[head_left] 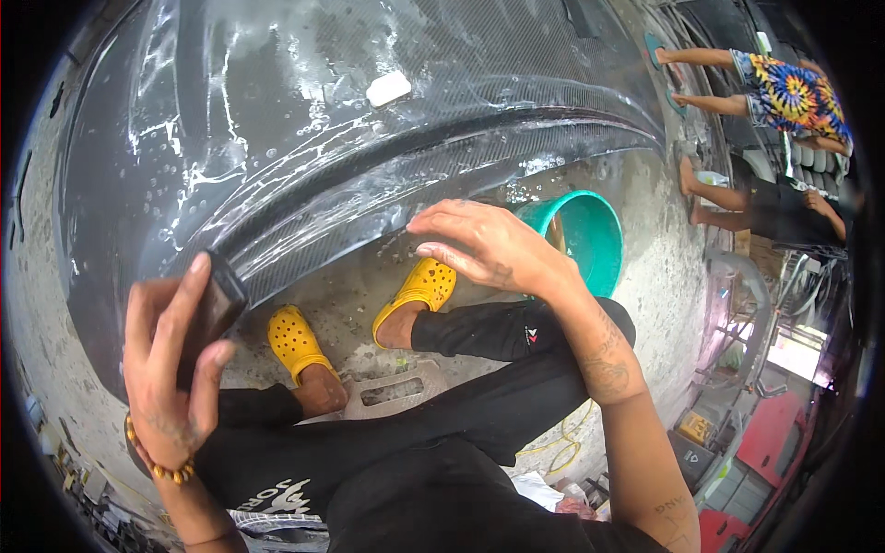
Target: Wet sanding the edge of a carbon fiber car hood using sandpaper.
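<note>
A large wet panel (304, 120) with a dark carbon-fibre weave lies in front of me, streaked with suds and water. Along its near side runs a curved raised ridge. My left hand (171, 336) grips a black sanding block (218, 293) at the panel's near left edge, thumb on one side and fingers on the other. The block's underside is hidden. My right hand (489, 241) hovers by the near edge, fingers stretched out and holding nothing. On the panel's far part rests a small white rounded block (388, 88), whose kind I cannot make out.
A green bucket (604, 244) stands right of my right hand. My yellow clogs (297, 343) are on the concrete floor below the panel, near a beige plastic stool (396, 392). Two other people (784, 97) are at the far right, beside equipment and red panels (772, 438).
</note>
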A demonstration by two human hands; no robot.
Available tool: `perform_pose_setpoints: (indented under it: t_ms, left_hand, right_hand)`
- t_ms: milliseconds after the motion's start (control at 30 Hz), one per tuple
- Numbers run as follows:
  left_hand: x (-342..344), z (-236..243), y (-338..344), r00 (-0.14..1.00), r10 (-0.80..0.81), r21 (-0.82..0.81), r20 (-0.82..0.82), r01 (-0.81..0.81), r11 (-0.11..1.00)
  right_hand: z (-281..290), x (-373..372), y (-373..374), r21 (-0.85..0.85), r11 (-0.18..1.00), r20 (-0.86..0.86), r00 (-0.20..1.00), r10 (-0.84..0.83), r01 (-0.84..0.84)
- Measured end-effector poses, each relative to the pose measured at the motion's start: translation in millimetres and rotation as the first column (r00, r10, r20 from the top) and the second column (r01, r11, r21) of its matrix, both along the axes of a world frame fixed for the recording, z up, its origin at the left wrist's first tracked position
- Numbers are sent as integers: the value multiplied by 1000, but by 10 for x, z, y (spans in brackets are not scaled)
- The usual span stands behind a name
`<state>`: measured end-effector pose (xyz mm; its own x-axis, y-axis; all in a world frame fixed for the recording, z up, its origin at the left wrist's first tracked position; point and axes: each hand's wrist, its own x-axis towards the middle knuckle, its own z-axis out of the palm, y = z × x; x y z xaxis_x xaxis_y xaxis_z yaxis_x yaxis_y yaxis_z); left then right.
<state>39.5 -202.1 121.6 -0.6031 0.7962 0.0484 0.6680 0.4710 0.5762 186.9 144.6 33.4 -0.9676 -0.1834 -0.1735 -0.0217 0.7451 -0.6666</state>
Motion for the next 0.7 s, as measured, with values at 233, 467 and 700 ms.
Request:
perform_pose_setpoints:
  t_ms: [233, 467, 700]
  left_hand:
    - [83, 121, -12, 999, -41, -52, 17, 41, 998]
    - [104, 147, 1, 999, -29, -119, 18, 31, 992]
    - [78, 136, -42, 999, -48, -130, 25, 51, 990]
  right_hand:
    - [-47, -5, 98, 5, 992, -59, 990, -125, 125]
    - [-193, -35, 115, 93, 972, -46, 976, -211, 215]
    - [-151, -27, 160, 234, 924, 19, 949, -316, 303]
